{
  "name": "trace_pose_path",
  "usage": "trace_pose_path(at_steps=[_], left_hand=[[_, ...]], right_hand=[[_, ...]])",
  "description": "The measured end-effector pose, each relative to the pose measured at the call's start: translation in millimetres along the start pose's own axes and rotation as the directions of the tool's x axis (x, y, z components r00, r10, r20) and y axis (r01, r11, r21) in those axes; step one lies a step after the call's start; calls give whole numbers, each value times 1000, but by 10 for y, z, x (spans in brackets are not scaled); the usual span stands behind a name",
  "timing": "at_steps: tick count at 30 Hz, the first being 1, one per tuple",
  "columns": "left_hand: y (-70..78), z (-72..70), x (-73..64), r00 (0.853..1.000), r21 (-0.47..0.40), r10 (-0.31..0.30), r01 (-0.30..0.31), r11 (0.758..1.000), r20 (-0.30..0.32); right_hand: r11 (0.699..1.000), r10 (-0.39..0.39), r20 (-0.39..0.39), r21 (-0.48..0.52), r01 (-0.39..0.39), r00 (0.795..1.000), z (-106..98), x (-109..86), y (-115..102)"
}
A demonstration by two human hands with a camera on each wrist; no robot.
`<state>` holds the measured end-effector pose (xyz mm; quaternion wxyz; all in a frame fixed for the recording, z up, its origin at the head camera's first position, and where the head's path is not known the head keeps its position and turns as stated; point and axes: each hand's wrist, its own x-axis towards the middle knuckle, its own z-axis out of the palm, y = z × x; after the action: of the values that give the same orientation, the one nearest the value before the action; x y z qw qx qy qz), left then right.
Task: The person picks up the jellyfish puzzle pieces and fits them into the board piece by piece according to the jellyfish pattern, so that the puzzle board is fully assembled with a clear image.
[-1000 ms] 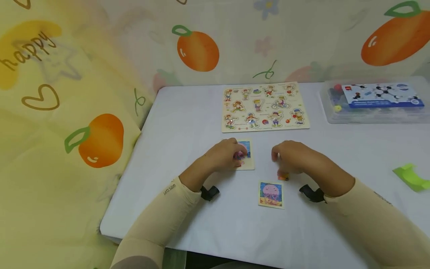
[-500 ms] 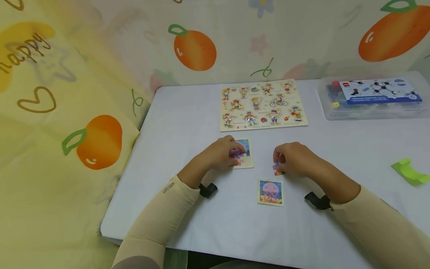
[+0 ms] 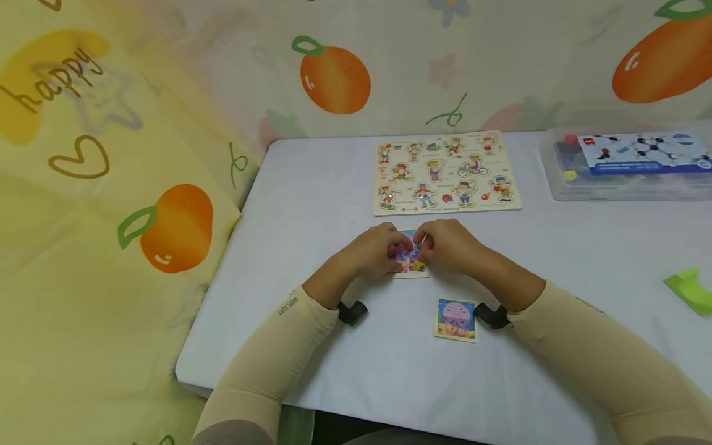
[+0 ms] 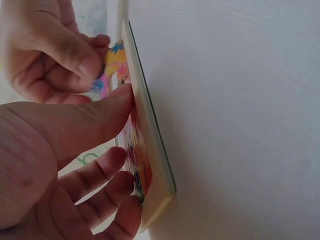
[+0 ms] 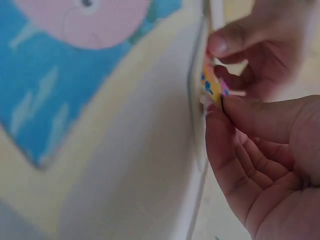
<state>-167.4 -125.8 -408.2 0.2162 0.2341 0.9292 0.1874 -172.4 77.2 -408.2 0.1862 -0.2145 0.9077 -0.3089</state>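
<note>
My left hand (image 3: pixel 374 252) rests on a small jigsaw board (image 3: pixel 411 276), thumb and fingertips spread over its pieces. In the left wrist view the thumb presses close to the edge of the board (image 4: pixel 161 192). Opposite it, my right hand (image 3: pixel 452 246) pinches a yellow jigsaw piece (image 4: pixel 115 62) with blue and pink markings, held at the board's right part. The right wrist view shows that piece (image 5: pixel 212 86) between thumb and index finger. Part of the puzzle picture is hidden under both hands. Nearer me lies a square card (image 3: pixel 456 319) showing a pink jellyfish on blue.
Behind the hands lies a wooden puzzle board (image 3: pixel 445 176) with figures of children playing sports. A clear plastic box (image 3: pixel 628 185) with a molecule-model label stands at the back right. A bright green curved piece (image 3: pixel 690 289) lies on the right. Fruit-printed cloth (image 3: pixel 222 74) hangs behind the table.
My right hand has picked the jigsaw piece up from the table and carried it left to the jigsaw board. My left hand has stayed on the board.
</note>
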Motion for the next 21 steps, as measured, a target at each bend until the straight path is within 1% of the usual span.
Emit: trace_pose_path(at_steps=[6,8,13,16,19,21], left_hand=[[10,24,33,1000,-26,-2,2,1000,7],[31,37,48,1000,-25,-8,8,1000,2],[98,54,76,999,-2,-27,27,1000,-20],[109,69,83,999,13,-37,37,999,-29],[90,82,73,999,37,-34,35,999,-20],[56,80,43,1000,67,-21,21,998,5]], right_hand=[[998,24,41,-60,-22,999,28,30,-24],[997,41,36,-65,-38,999,18,29,-24],[990,68,-7,-124,-68,998,23,57,-3],[983,95,-21,-157,-97,995,47,76,13],[974,114,-32,-192,-118,993,66,59,28],[969,110,-45,-217,-117,993,75,24,51]])
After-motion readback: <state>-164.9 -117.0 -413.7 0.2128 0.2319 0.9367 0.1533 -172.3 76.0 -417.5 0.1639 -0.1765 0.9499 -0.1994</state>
